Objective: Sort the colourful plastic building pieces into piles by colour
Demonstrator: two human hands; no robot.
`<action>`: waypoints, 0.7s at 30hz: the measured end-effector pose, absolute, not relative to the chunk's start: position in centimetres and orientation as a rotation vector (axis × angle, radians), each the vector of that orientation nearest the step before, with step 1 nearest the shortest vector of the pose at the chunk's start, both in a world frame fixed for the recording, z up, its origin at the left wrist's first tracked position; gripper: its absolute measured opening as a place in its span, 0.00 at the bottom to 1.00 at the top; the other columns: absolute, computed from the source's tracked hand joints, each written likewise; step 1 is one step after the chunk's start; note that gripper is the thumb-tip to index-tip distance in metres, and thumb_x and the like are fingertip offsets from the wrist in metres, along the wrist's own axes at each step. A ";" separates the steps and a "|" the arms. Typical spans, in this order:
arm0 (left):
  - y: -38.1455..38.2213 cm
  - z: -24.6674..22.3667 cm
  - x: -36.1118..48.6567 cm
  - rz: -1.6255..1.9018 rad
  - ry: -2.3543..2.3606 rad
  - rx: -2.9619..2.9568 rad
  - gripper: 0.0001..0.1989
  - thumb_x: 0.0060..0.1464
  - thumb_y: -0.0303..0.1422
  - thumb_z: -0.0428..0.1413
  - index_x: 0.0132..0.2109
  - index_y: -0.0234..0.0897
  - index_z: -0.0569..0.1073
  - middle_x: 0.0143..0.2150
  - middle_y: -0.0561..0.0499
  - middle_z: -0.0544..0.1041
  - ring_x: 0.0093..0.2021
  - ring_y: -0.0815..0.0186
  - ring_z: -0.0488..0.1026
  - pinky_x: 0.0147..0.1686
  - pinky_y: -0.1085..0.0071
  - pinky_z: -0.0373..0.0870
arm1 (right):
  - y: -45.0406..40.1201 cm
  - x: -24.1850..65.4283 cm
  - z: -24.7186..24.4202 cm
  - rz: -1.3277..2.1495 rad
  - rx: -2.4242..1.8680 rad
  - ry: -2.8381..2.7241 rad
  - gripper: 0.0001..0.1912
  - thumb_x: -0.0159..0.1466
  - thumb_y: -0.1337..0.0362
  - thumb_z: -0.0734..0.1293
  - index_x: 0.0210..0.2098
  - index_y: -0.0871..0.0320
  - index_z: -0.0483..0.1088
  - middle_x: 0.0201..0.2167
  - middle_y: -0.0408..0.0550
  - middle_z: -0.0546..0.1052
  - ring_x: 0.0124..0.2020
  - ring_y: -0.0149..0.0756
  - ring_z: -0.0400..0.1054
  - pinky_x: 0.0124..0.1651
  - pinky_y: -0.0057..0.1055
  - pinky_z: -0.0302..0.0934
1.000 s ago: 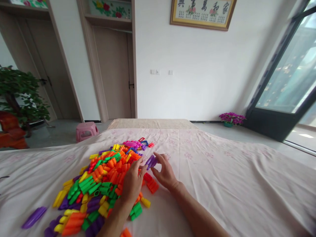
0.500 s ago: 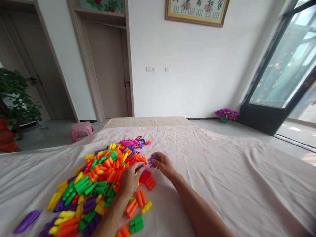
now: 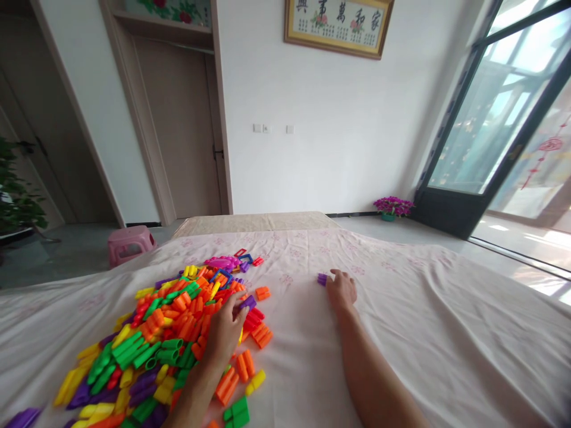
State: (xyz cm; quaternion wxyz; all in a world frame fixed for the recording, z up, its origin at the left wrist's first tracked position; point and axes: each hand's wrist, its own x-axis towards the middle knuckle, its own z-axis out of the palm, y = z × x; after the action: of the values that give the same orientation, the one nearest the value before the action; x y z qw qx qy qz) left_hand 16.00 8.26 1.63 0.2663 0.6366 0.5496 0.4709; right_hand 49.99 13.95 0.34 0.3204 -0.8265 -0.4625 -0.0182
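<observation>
A heap of plastic blocks in orange, green, yellow, purple and red [image 3: 178, 321] covers the left part of the cloth. At its right edge, my left hand [image 3: 228, 321] pinches a purple block [image 3: 248, 302] between thumb and fingers. My right hand [image 3: 342, 289] is farther right, over bare cloth, with another purple block [image 3: 322, 279] at its fingertips on the left side. Its fingers are bent around toward that block. An orange block [image 3: 263, 293] lies apart from the heap, between the hands.
The patterned cloth [image 3: 303, 356] is wrinkled. Beyond its left edge is a pink stool [image 3: 131, 244]. Potted magenta flowers [image 3: 393, 206] stand on the floor by a glass door. A green block [image 3: 237, 412] and a yellow one [image 3: 256, 383] lie near the front.
My right hand has moved right, away from the heap, with its purple block. My left hand still holds a purple block, now more visible. The orange block between the hands has come into view.
</observation>
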 end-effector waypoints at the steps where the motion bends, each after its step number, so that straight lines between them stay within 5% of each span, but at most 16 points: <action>1: 8.3 1.6 15.9 1.280 1.460 1.678 0.16 0.54 0.36 0.55 0.48 0.37 0.77 0.42 0.45 0.83 0.41 0.59 0.81 0.44 0.64 0.75 | 13.9 49.7 0.6 -0.105 -2.128 -1.212 0.20 0.63 0.62 0.61 0.52 0.56 0.75 0.53 0.57 0.75 0.55 0.50 0.66 0.54 0.45 0.60; 6: 8.5 2.5 15.3 1.274 1.375 1.482 0.22 0.52 0.43 0.58 0.50 0.33 0.74 0.40 0.42 0.83 0.40 0.57 0.81 0.42 0.64 0.75 | 14.0 43.7 3.2 0.404 -1.415 -1.570 0.17 0.64 0.59 0.64 0.50 0.56 0.75 0.47 0.52 0.79 0.43 0.40 0.72 0.47 0.38 0.66; 10: 8.0 3.7 15.2 1.230 1.330 1.420 0.27 0.52 0.45 0.58 0.54 0.31 0.70 0.33 0.46 0.82 0.35 0.58 0.80 0.36 0.65 0.74 | 12.3 37.4 5.0 0.810 -0.935 -1.883 0.28 0.56 0.56 0.74 0.56 0.52 0.73 0.51 0.51 0.76 0.42 0.37 0.73 0.39 0.32 0.67; 16: 7.4 4.4 15.9 1.214 1.249 1.335 0.27 0.53 0.46 0.58 0.53 0.33 0.70 0.36 0.45 0.82 0.35 0.58 0.81 0.33 0.66 0.75 | 9.9 33.8 4.8 0.634 -0.823 -2.169 0.22 0.60 0.62 0.73 0.54 0.50 0.74 0.43 0.46 0.80 0.40 0.35 0.73 0.44 0.30 0.65; 21: 7.4 7.4 13.6 1.269 1.331 1.492 0.30 0.52 0.50 0.57 0.53 0.32 0.73 0.43 0.40 0.83 0.40 0.55 0.81 0.34 0.64 0.77 | 12.0 37.5 4.3 0.395 -1.210 -2.061 0.20 0.62 0.65 0.69 0.54 0.53 0.74 0.45 0.48 0.80 0.42 0.38 0.73 0.47 0.32 0.64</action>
State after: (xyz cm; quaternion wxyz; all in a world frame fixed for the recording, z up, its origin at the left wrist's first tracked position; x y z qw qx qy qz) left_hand 13.57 7.36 7.41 0.3771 0.5835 0.5205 0.4963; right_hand 37.49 11.98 4.29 0.3520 -0.4677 -0.7963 0.1528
